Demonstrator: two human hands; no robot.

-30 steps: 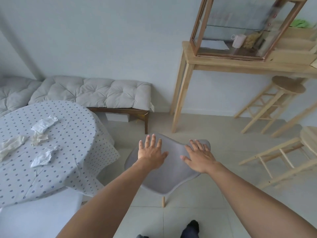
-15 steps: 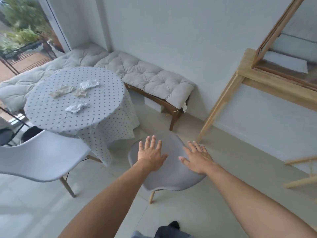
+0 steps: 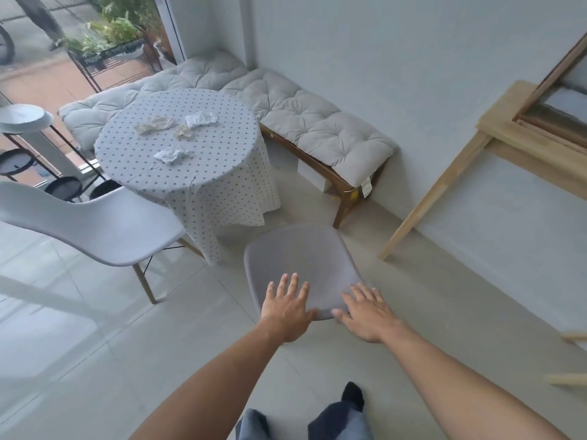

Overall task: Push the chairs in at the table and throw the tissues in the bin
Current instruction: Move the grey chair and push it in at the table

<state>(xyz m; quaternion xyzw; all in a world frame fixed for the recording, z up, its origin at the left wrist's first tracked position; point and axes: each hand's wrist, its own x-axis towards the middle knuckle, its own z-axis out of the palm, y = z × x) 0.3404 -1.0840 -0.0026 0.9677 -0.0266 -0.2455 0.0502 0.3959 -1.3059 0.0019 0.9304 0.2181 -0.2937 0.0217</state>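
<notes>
A grey fabric chair (image 3: 298, 258) stands on the tiled floor just right of the round table (image 3: 222, 173) with its dotted cloth. My left hand (image 3: 287, 308) and my right hand (image 3: 368, 315) lie side by side on the chair's near edge, fingers spread over the top and thumbs hooked at the rim. Several crumpled tissues lie on the tabletop, among them a beige tissue (image 3: 154, 124), a white tissue (image 3: 201, 118) and a white tissue nearer me (image 3: 171, 154). A white plastic chair (image 3: 95, 223) stands left of the table, turned away from it. No bin is in view.
A cushioned bench (image 3: 317, 128) runs along the wall behind the table. A wooden console table (image 3: 425, 198) stands at the right, with stool legs (image 3: 571, 379) by the right edge. A black tiered stand (image 3: 22, 117) is at the far left by the window.
The view has swung left, so the table and the white chair are now in full sight. The grey chair has turned with my hands, which now sit at its near edge.
</notes>
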